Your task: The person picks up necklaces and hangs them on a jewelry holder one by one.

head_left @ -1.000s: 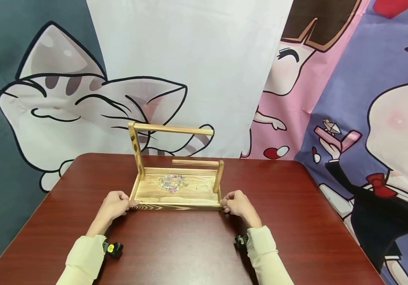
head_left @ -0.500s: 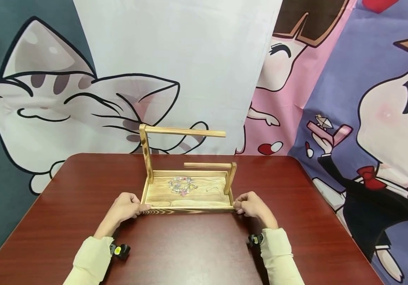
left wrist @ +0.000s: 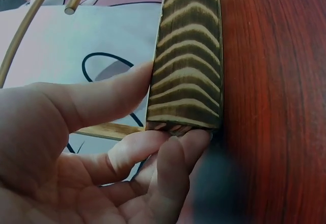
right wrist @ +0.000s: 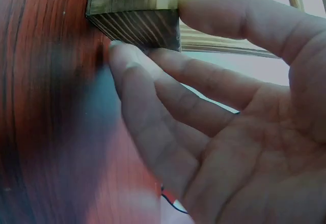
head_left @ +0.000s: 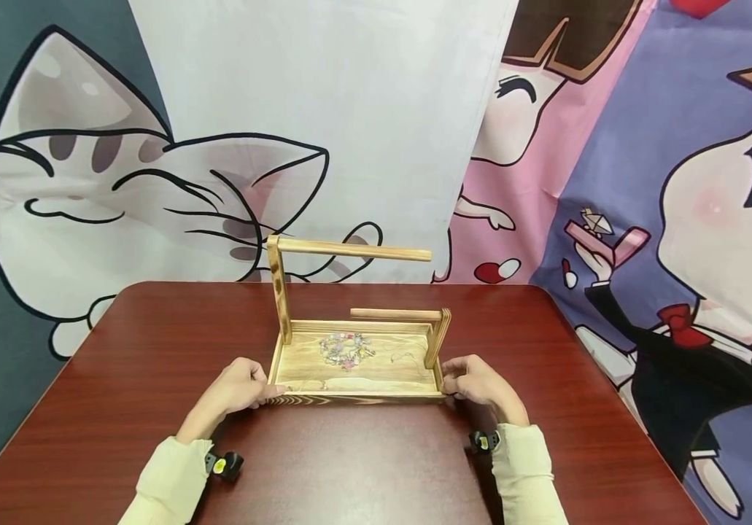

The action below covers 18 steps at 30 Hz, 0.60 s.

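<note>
A wooden jewelry stand with a tray base lies across the middle of the table. My left hand holds its front left corner, thumb on the rim and fingers against the end, as the left wrist view shows. At the front right corner my right hand grips the same way: the thumb touches the top edge and the fingertips lie against the end face. Inside the tray is a beaded bracelet with pastel beads. A thin chain lies to its right, and another fine strand near the front left.
A tall post with a rod rises at the stand's left end, and a shorter rod at its right. The reddish-brown table reaches back to a cartoon-printed cloth. A small black camera sits on each wrist.
The stand has shifted to the right and a little toward me, both hands moving with it at its front corners. The head view has also turned slightly right.
</note>
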### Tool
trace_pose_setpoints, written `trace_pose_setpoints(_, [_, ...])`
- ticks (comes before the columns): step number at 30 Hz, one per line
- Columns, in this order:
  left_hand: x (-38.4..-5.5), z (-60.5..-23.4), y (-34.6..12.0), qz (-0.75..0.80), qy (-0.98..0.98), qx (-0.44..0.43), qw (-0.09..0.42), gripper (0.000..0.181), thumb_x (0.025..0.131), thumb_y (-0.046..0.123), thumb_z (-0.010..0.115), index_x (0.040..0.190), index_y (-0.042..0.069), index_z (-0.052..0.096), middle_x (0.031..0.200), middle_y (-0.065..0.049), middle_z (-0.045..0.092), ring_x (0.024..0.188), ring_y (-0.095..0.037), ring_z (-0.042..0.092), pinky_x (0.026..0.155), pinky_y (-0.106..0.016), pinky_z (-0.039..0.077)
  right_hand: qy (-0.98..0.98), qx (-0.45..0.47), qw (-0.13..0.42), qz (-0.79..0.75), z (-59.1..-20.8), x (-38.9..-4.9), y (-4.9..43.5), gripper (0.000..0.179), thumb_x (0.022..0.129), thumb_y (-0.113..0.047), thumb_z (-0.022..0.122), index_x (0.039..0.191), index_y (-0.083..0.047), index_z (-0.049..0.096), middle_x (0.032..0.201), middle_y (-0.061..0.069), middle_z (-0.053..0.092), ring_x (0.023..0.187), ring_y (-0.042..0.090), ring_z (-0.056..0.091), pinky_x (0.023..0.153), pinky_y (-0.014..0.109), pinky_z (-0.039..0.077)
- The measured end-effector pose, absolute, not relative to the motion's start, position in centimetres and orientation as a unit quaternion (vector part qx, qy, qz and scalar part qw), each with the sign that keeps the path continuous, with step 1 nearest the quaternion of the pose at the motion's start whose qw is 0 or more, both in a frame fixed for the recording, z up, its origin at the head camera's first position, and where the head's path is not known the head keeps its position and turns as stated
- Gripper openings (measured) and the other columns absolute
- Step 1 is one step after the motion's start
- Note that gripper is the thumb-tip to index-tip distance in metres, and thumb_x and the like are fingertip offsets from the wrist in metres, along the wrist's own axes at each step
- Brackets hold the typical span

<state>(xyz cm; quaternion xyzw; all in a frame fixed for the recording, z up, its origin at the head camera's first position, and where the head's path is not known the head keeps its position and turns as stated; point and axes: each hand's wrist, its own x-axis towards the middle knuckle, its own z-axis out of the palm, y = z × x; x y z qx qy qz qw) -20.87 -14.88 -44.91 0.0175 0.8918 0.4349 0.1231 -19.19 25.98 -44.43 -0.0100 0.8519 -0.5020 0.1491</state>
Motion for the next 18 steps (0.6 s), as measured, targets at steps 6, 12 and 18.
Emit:
trace_pose_setpoints(6, [-21.1, -44.8, -14.5, 0.461, 0.878, 0.023, 0.126, 0.020, 0.078, 0.007, 0.067, 0.064, 0.002, 0.054, 0.061, -0.008, 0.061, 0.051, -0.016, 0.059, 0.051, -0.031, 0.050, 0.847, -0.007, 0.139, -0.513, -44.4, -19.1, 26.2, 0.039, 0.075, 0.003, 0.056, 0.113, 0.013, 0.054, 0.080, 0.013, 0.061, 0.069, 0.016, 0.056, 0.067, 0.032, 0.047])
trace_pose_setpoints(12, [-20.6, -45.1, -14.5, 0.467, 0.874, 0.016, 0.133, 0.022, 0.075, 0.002, 0.066, 0.059, 0.003, 0.051, 0.058, -0.007, 0.060, 0.049, -0.015, 0.058, 0.048, -0.029, 0.050, 0.873, 0.001, 0.116, -0.474, -45.0, -19.4, 25.7, 0.040, 0.074, -0.001, 0.056, 0.114, 0.009, 0.059, 0.060, -0.002, 0.053, 0.062, 0.011, 0.052, 0.064, 0.025, 0.043])
trace_pose_setpoints(18, [-20.8, -44.7, -14.6, 0.456, 0.881, 0.030, 0.126, 0.025, 0.075, 0.002, 0.066, 0.055, 0.005, 0.049, 0.055, -0.006, 0.059, 0.048, -0.014, 0.058, 0.049, -0.028, 0.050, 0.896, 0.037, 0.075, -0.437, -45.1, -19.3, 24.9, 0.039, 0.072, -0.002, 0.058, 0.110, 0.003, 0.064, 0.068, 0.002, 0.061, 0.059, 0.010, 0.050, 0.060, 0.022, 0.040])
